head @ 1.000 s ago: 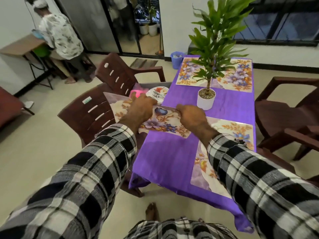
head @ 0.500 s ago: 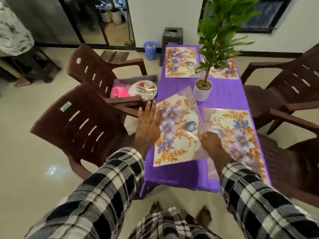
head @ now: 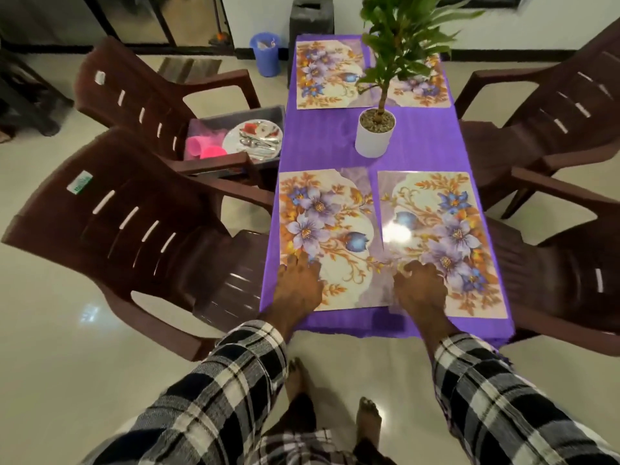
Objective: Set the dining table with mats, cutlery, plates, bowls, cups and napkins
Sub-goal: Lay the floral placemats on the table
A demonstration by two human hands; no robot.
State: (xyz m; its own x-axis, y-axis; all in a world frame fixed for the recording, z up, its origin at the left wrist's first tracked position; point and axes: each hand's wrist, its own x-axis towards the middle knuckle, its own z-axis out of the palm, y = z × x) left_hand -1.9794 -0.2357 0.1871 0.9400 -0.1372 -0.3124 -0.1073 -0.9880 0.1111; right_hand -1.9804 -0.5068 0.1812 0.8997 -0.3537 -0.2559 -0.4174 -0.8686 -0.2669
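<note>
Mats down; tableware lies forward-left.
Tray (head: 235, 113) nearer left hand (head: 297, 285), flat on mat (head: 327, 239); right hand (head: 421, 285) seemingly curled, empty.

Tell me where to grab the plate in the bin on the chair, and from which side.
Grip the plate by its rim on the table side, coming down from above. It lies flat in the bin on the chair seat, the cutlery piled on its middle and the pink cups crowding its other edge, so that rim looks freest.
</note>
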